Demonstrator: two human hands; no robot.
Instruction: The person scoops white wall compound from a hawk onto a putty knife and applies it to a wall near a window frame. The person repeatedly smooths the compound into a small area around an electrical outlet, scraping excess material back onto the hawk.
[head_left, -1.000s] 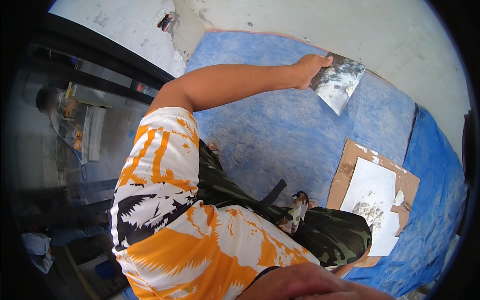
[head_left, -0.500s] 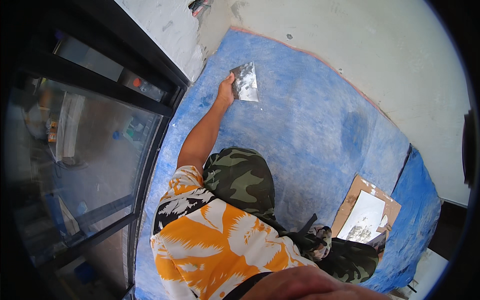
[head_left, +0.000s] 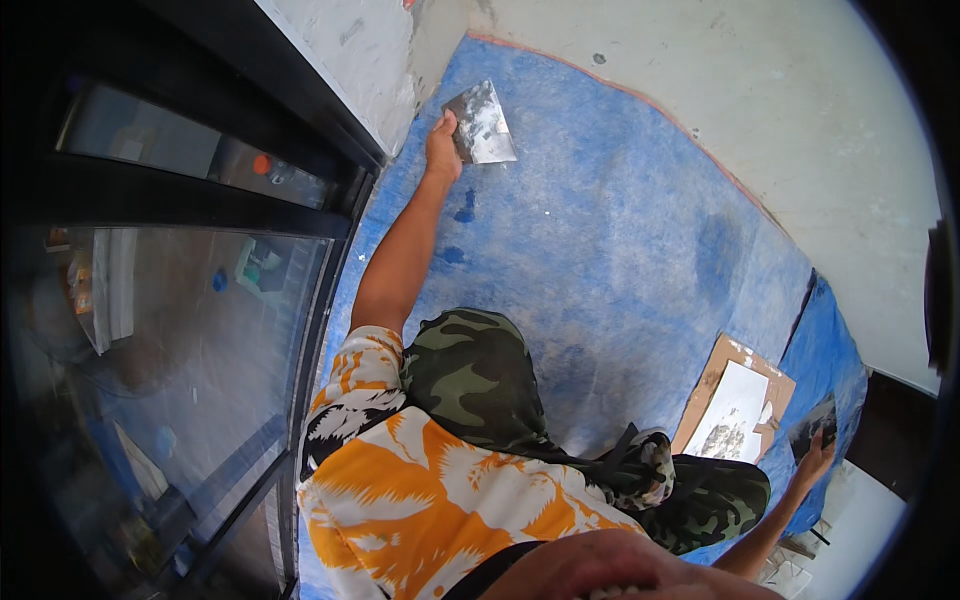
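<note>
My left hand [head_left: 442, 150], arm stretched out toward the far corner, grips a square metal putty plate [head_left: 483, 125] by its left edge. White putty smears the plate's shiny face. Out at the right, my right hand [head_left: 818, 460] is closed round the dark handle of a flat, dark-bladed putty knife [head_left: 806, 424]; its far fingers are hidden. That knife is above the blue sheet [head_left: 600, 220], beside a piece of cardboard [head_left: 708, 375] that bears a white board [head_left: 735, 400] with grey smears.
A black-framed glass door [head_left: 230, 350] runs along my left side. Pale walls [head_left: 760, 100] edge the blue sheet at the far side and right, with a rough plastered corner [head_left: 375, 60] at far left. My camouflage-clad knee [head_left: 470, 370] is bent in front of me.
My left hand has moved the plate slightly farther away and tilted it. My right hand, hidden before, has come out to the right with the putty knife, away from the white board.
</note>
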